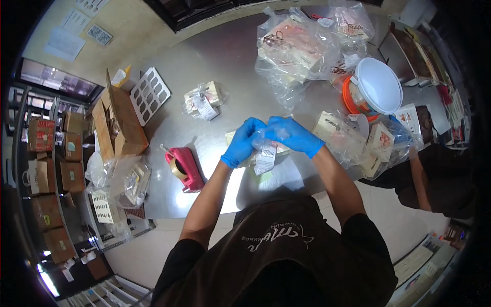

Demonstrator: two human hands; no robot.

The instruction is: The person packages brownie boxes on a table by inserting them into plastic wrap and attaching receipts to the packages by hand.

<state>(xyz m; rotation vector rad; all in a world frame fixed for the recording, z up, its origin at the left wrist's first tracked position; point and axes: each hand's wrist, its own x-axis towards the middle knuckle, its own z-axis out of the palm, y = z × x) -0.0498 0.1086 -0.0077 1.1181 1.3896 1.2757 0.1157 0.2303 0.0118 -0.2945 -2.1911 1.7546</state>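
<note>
Both of my hands wear blue gloves and meet over the middle of the steel table. My left hand (241, 143) and my right hand (295, 136) are closed on the gathered top of a clear plastic bag (262, 139). Below the fingers hangs a white printed tag (264, 159). A pale box lies under the hands, mostly hidden by them. To the left stands a red tape dispenser (191, 173) with a roll of tape. Farther back sits another small bagged box (205, 97) with a white tag.
Bagged boxes (337, 134) lie close by my right hand, near a white bucket (378, 86). A large bagged stack (291, 46) is at the back. An open cardboard carton (123, 123) and a panel with round holes (150, 96) stand left. Another person's arm (420, 179) shows at right.
</note>
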